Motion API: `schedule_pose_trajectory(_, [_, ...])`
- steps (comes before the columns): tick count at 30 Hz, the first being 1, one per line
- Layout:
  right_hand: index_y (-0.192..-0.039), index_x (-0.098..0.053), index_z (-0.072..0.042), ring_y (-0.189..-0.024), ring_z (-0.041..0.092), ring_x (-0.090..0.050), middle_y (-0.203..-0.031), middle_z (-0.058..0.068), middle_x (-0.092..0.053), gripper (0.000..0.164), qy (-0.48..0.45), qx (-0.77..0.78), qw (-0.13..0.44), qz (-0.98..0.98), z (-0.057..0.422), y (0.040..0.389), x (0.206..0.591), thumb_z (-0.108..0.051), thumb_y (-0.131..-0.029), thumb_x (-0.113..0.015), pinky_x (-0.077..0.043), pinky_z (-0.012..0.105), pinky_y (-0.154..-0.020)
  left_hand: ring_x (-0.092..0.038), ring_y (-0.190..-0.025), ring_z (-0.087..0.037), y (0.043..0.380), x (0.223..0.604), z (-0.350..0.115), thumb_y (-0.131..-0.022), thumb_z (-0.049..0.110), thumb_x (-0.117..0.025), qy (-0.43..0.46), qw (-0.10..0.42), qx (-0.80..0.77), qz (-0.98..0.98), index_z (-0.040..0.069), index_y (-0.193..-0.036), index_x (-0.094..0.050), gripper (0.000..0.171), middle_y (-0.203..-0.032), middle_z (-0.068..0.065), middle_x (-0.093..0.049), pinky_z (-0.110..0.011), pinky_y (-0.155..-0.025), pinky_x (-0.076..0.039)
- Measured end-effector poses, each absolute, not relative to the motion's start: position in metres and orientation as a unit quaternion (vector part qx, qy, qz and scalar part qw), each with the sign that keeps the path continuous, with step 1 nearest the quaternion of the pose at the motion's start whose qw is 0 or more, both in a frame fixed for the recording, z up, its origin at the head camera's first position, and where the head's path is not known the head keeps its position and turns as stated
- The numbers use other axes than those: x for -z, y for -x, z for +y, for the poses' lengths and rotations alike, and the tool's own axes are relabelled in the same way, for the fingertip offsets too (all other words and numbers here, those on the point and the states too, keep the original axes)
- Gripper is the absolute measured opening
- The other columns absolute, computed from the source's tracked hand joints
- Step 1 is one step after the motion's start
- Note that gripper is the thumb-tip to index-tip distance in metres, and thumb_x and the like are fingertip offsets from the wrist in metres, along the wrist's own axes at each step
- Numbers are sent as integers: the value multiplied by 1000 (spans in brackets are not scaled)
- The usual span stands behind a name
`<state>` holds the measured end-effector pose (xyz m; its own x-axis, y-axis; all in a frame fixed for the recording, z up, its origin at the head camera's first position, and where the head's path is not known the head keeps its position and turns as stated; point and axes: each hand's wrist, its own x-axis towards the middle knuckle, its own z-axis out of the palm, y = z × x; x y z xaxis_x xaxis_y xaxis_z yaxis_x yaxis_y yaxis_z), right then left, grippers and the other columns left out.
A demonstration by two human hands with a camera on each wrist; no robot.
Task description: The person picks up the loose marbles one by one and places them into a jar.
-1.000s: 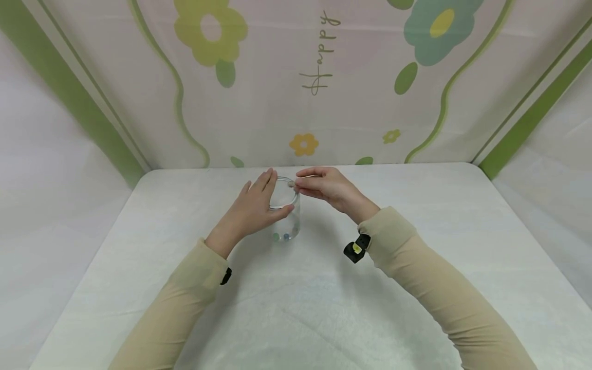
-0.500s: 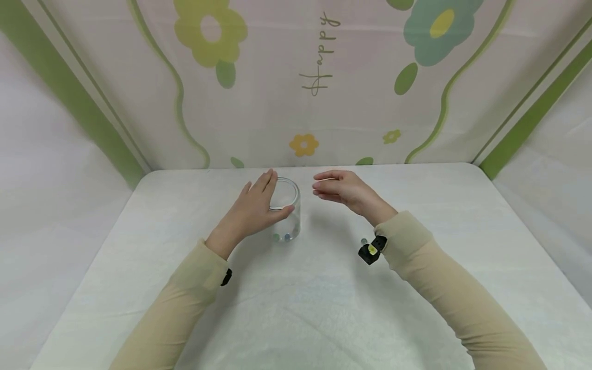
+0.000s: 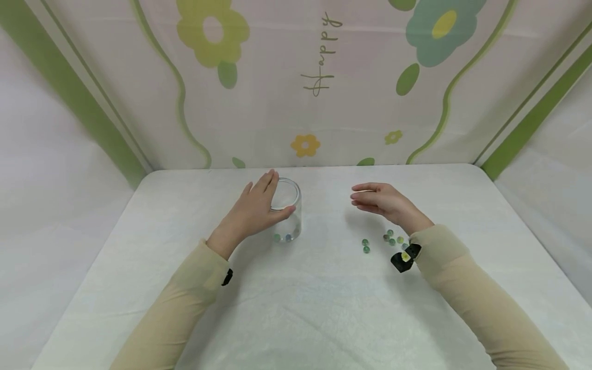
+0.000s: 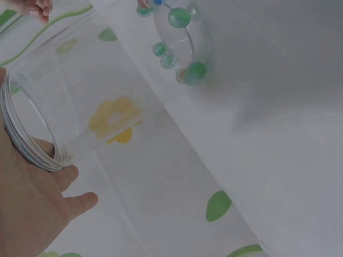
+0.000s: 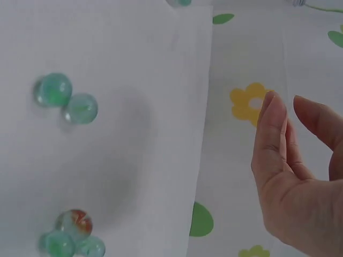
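Note:
A clear jar (image 3: 297, 218) stands upright on the white table, with several marbles (image 4: 179, 17) at its bottom. My left hand (image 3: 253, 209) holds the jar at its rim, thumb in front and fingers behind. In the left wrist view, those fingers curl over the ringed mouth (image 4: 32, 136). Well to the right of the jar, my right hand (image 3: 386, 203) hovers above the table, fingers loosely bent and apart from the thumb, holding nothing. Loose green marbles (image 5: 54, 90) lie below it, along with a red-and-white swirled marble (image 5: 79, 222). My right sleeve and wrist camera hide part of the group.
Behind the table's far edge hangs a curtain (image 3: 268, 103) printed with flowers and the word "Happy". White cloth walls rise on both sides. The white tabletop (image 3: 296, 308) stretches between my forearms.
My right hand has let go of a small marble at the jar's mouth and moved right, towards the loose marbles, which now show more. My left hand stays on the jar.

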<state>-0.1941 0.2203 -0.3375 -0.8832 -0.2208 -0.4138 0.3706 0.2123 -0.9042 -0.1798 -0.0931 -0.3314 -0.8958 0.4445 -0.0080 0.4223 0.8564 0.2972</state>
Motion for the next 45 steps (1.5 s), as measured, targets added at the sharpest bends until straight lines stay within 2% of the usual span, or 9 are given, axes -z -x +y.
schedule_pose_trajectory(20, [-145, -28, 8, -86, -6, -65, -91, -17, -66, 65, -87, 586, 269, 759, 296, 171, 371, -18, -94, -60, -53, 14, -84, -16, -150, -26, 179, 331, -93, -93, 60, -44, -225, 39, -141, 963, -1, -152, -12, 91, -161, -15, -12, -54, -120, -15])
schedule_pose_trajectory(28, [-144, -31, 7, -86, -7, -64, -91, -18, -66, 67, -87, 556, 278, 778, 314, 161, 381, -25, -93, -62, -53, 15, -81, -16, -150, -27, 179, 331, -93, -93, 59, -43, -226, 41, -140, 963, -2, -152, -12, 90, -161, -15, -12, -54, -120, -16])
schedule_pose_trajectory(34, [-141, -35, 9, -84, -7, -63, -88, -18, -66, 64, -88, 546, 276, 786, 325, 155, 389, -23, -93, -63, -54, 16, -79, -16, -150, -27, 179, 329, -93, -93, 59, -43, -227, 42, -140, 963, -2, -152, -12, 90, -161, -15, -12, -54, -120, -15])
schedule_pose_trajectory(45, [-142, -32, 10, -88, -5, -64, -94, -16, -65, 65, -86, 543, 288, 784, 338, 143, 394, -23, -94, -61, -55, 18, -82, -15, -150, -25, 178, 330, -93, -93, 59, -44, -217, 46, -150, 964, 0, -153, -12, 90, -162, -13, -11, -54, -120, -14])
